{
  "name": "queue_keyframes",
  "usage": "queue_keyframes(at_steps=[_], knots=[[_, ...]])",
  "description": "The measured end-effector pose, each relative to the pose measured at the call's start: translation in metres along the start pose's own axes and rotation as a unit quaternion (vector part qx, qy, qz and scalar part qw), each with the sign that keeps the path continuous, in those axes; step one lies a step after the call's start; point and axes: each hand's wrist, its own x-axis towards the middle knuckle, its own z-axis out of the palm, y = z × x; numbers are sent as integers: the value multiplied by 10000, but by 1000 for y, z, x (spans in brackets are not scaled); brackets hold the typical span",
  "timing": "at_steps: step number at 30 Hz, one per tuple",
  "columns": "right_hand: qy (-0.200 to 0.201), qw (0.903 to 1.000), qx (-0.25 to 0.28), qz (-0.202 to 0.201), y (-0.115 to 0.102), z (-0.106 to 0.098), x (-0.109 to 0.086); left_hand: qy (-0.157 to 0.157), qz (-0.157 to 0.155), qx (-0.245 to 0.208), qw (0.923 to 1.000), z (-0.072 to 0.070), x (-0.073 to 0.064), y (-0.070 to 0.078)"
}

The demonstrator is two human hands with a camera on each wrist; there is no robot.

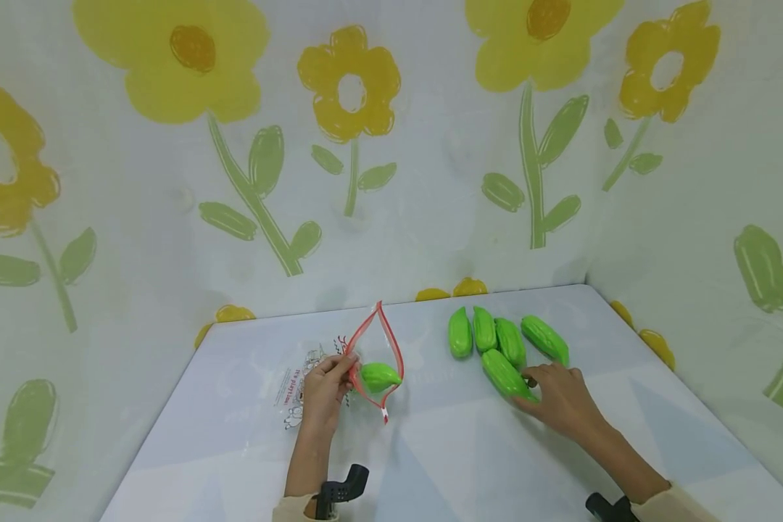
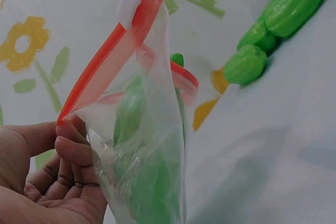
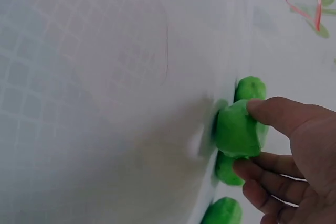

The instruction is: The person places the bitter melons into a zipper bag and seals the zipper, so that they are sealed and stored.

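Note:
In the head view my left hand [image 1: 324, 388] pinches the red-edged rim of a clear zip bag [image 1: 401, 348] with a white slider. The bag's mouth gapes, and a glossy green bitter-melon-like vegetable [image 1: 378, 376] lies inside it. Printed figures and lettering show on the bag's side. On the right, my right hand [image 1: 561, 402] holds the near end of another such green vegetable [image 1: 504, 373] between thumb and fingers. The right wrist view shows the thumb on one side of this vegetable [image 3: 239, 129] and fingertips on the other.
Several more green vegetables [image 1: 485, 330] lie close together beyond my right hand, one [image 1: 544, 339] a little apart on the right. The white table [image 1: 431, 464] ends at a flower-printed wall [image 1: 424, 239] behind and at both sides. Black wrist mounts [image 1: 342, 487] sit on the forearms.

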Motion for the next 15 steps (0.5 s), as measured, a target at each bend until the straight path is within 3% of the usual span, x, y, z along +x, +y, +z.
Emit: queue_keyframes(at_steps=[7, 15], knots=[[537, 9965, 636, -19, -1, -5, -2, -50, -3, 40, 10000, -1, 0, -2], [208, 9983, 462, 279, 0, 0, -1, 21, -56, 58, 10000, 1, -2, 1]])
